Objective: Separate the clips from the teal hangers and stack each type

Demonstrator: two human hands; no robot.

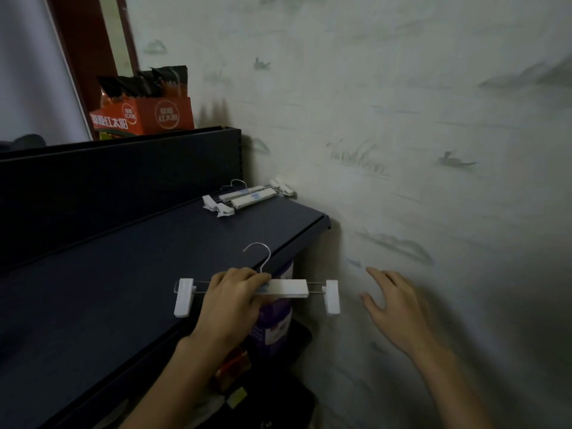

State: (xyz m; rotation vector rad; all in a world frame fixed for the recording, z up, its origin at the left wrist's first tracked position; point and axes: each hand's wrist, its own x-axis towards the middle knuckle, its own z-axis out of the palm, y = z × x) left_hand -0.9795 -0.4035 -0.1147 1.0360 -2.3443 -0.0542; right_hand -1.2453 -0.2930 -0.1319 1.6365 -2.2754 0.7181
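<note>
Left hand fingers grasp the hanger; right hand fingers spread, released.

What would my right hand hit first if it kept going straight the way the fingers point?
Probably the wall. The right hand is open, fingers pointing up and away, past the hanger's right clip, which lies to its left. Depth is unclear, though.
</note>
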